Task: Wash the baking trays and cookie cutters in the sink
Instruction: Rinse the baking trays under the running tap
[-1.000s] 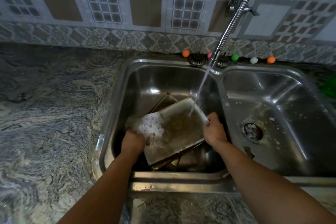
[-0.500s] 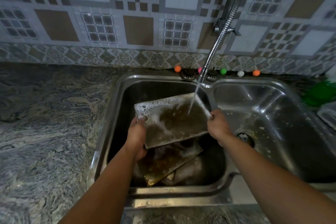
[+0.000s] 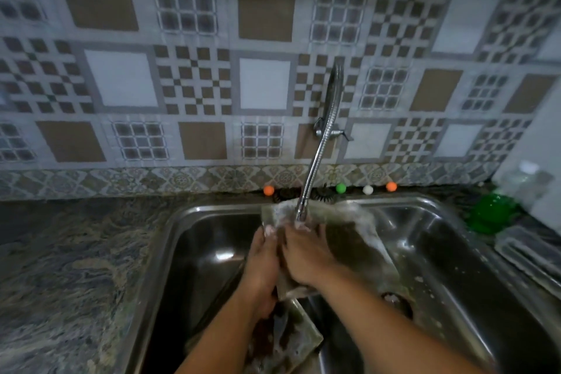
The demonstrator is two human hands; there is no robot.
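Observation:
A soapy, brown-stained baking tray (image 3: 361, 240) is held tilted above the divider of the double sink (image 3: 188, 215), right under the running hose tap (image 3: 303, 209). My left hand (image 3: 262, 264) grips the tray's left edge. My right hand (image 3: 306, 255) lies palm down on the tray's face, its fingers stretched toward the water. A second dirty tray (image 3: 294, 340) leans in the left basin below my wrists. No cookie cutters show. The picture is blurred by motion.
The right basin (image 3: 461, 258) has a drain (image 3: 397, 304) and soap flecks. Small coloured balls (image 3: 341, 188) line the ledge behind the sink. A green object (image 3: 488, 215) and a clear rack (image 3: 531, 252) sit at the right. A marbled counter (image 3: 66, 258) spreads to the left.
The tray has been lifted higher and further right, up to the tap's nozzle. My right hand left the tray's right edge and now lies on its face. The view has tilted upward.

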